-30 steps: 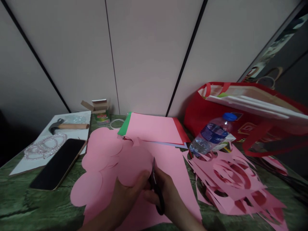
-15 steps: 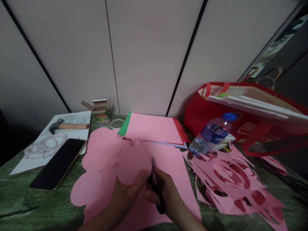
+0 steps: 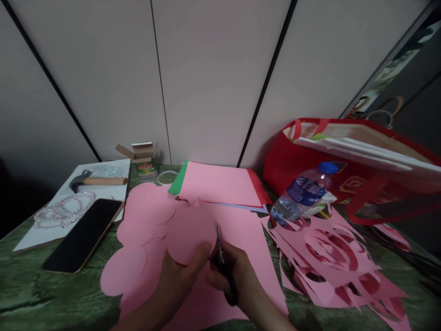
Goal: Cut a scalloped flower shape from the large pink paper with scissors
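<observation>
Head view: toward the near edge of the bench, left hand pinches a pink paper disc, thumb on top. Right hand is closed round the black handles of scissors; blades point toward the far edge, at the disc's right rim. Cannot tell whether they bite the paper.

Beneath both hands, a large pink sheet. Loose pink discs overlap along its left side. Toward the right edge, a heap of pink offcuts with curved holes.

Left edge side: dark phone, partly over a white sheet that carries a bead string and a hammer.

Farther: tilted water bottle, blue cap, just behind the offcuts; coloured sheets, pink uppermost, mid-bench. Along the far edge: opened small box left of centre, red bag at the far right corner. Pale panel wall behind.
</observation>
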Motion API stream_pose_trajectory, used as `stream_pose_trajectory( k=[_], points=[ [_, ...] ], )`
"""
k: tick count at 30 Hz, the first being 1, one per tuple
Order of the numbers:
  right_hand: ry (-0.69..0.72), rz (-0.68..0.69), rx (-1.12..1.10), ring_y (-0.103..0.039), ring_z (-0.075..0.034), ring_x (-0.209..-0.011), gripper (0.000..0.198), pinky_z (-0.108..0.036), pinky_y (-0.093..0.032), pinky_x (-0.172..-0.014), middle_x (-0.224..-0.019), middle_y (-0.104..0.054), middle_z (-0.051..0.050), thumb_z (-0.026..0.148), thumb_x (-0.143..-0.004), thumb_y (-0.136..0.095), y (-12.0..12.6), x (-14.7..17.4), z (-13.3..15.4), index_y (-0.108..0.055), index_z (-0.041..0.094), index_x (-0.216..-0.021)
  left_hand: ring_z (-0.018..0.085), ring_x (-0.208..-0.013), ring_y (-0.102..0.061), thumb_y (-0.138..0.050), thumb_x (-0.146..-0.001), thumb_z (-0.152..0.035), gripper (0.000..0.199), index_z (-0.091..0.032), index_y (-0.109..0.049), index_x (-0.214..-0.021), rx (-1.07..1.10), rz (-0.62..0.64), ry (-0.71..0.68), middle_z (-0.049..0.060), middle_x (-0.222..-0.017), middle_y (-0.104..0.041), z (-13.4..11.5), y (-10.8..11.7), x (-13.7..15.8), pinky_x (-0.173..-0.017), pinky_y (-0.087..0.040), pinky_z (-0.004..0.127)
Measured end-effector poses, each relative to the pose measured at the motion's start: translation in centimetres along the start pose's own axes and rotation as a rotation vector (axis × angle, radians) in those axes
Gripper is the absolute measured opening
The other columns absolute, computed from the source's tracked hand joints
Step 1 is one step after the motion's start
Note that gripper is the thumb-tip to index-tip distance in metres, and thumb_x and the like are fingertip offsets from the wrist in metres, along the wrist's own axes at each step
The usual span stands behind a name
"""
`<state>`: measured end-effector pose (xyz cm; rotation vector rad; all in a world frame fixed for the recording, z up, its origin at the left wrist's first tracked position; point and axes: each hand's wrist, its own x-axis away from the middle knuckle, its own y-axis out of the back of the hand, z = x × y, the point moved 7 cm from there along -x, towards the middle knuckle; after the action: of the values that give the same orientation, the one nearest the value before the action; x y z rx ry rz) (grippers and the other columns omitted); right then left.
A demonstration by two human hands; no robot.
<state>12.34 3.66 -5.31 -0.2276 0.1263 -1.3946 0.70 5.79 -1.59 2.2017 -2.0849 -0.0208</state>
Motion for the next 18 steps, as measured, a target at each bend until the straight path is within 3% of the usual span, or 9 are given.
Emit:
stream_pose_trajectory(
  k=[8,18],
  points=[
    [-0.017,-0.030,0.037,-0.033,-0.006,-0.044,0.023,-0.018,-0.025,-0.040,-0.049,-0.041,0.009,0.012,-0.057,-0.070,0.23,-0.04,-0.45,-0.051,0.016,-0.070,0.018,-0.067,-0.066,-0.060,-0.066,-0.028,0.013,-0.017,-0.062,-0.070,-0.008,0.007,-0.047,0.001,-0.067,-0.071,-0.39,0.11,-0.10,-0.056,-0.053,0.023],
    [-0.048,-0.041,0.060,-0.038,-0.006,-0.039,0.022,-0.017,-0.030,-0.037,-0.045,-0.043,0.009,0.016,-0.057,-0.069,0.31,-0.05,-0.88,-0.051,0.016,-0.069,0.017,-0.060,-0.065,-0.060,-0.066,-0.029,0.012,-0.017,-0.063,-0.067,0.021,0.021,-0.031,-0.001,-0.059,-0.070,-0.12,0.10,-0.01,-0.051,-0.052,0.022]
  ],
)
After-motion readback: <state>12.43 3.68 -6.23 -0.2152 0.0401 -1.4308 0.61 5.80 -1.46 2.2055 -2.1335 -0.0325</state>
